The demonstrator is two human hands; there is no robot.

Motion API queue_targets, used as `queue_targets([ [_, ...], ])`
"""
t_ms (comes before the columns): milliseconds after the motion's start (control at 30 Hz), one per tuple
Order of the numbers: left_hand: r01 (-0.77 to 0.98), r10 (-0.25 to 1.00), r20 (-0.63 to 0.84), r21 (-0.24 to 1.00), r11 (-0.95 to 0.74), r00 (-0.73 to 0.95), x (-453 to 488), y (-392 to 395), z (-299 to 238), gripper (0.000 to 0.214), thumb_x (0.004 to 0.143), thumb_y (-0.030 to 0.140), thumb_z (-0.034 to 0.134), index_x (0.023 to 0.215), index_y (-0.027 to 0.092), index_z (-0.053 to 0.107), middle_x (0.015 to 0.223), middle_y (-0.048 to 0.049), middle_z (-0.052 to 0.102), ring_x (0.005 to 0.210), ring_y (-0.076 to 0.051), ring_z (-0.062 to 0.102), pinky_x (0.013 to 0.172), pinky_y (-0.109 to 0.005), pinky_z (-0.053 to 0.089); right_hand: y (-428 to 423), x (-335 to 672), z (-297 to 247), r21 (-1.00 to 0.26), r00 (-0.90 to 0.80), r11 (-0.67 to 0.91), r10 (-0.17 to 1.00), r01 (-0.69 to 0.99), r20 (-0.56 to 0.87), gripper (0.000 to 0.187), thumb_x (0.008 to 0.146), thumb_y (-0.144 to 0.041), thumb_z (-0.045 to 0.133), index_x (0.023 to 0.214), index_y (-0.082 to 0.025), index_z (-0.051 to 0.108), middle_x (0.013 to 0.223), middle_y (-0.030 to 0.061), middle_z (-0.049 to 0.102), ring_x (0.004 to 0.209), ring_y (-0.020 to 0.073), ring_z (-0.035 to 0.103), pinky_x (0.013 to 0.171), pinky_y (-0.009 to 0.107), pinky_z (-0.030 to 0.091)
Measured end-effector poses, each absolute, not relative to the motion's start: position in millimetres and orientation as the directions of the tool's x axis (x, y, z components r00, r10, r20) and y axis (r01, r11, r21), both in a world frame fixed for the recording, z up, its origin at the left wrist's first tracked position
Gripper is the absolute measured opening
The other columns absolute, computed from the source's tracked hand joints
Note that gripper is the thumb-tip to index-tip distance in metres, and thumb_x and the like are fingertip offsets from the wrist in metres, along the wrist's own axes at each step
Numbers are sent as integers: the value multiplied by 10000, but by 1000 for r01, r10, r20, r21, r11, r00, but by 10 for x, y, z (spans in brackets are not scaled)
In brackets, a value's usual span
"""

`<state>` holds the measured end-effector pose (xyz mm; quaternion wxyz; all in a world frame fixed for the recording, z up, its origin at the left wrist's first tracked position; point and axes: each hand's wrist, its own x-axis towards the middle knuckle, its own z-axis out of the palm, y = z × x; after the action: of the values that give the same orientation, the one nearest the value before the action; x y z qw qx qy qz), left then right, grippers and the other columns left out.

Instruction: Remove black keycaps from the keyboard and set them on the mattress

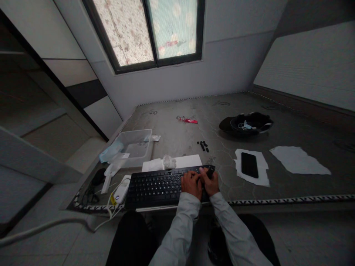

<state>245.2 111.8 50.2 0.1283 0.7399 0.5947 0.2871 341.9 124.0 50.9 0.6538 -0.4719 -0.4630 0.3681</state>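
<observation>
A black keyboard [155,187] lies along the front edge of the grey patterned surface. My left hand [191,183] rests over its right part, fingers bent and pressed onto the keys. Just beside it, my right hand [210,183] is closed around a small black object [211,170], which sticks up past the fingers at the keyboard's upper right corner. Its exact kind is too dark to make out. The two hands nearly touch, and they cover the keys below. Several loose black keycaps [203,146] lie beyond the keyboard.
A clear plastic box [138,149] stands left, near a white power strip [122,190] with cables. White paper [188,161] and a crumpled tissue [168,162] lie behind the keyboard. Farther off are a red packet [190,120], a black cap [235,127], and a phone [249,165] on paper.
</observation>
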Motion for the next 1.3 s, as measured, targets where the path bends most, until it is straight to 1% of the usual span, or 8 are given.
queue_targets([
  [333,802,952,279,537,-263,125,2443,1130,456,167,823,187,629,949,260,711,1010,-24,645,959,-209,545,840,-359,416,1241,3426,515,-952,289,304,913,-18,286,503,810,-526,627,492,-214,394,476,-52,342,466,94,307,465,264,266],
  [633,807,959,257,537,-246,121,2450,1117,522,148,832,181,611,920,251,707,1009,-29,648,969,-211,551,842,-357,414,1233,3403,601,-963,313,267,919,-47,239,538,755,-592,653,472,-221,385,455,-54,320,453,96,295,454,268,266],
  [767,812,955,273,527,-252,119,2452,1108,541,139,830,175,611,915,242,698,1011,-28,646,967,-208,550,838,-352,415,1233,3404,617,-964,312,258,923,-59,227,540,744,-593,666,467,-220,391,452,-52,332,454,94,301,456,270,271],
  [1100,813,960,251,528,-246,127,2451,1102,548,179,841,186,597,971,255,698,1042,-35,642,988,-219,544,863,-372,419,1247,3418,480,-959,285,281,924,-48,256,495,810,-533,628,500,-215,410,472,-47,366,459,99,323,458,264,272],
  [1300,809,960,255,537,-239,114,2464,1101,566,155,832,179,610,937,248,700,1015,-31,645,973,-214,545,858,-368,417,1246,3419,497,-961,290,270,925,-52,245,503,801,-535,637,496,-216,396,472,-53,337,457,95,305,455,263,257],
])
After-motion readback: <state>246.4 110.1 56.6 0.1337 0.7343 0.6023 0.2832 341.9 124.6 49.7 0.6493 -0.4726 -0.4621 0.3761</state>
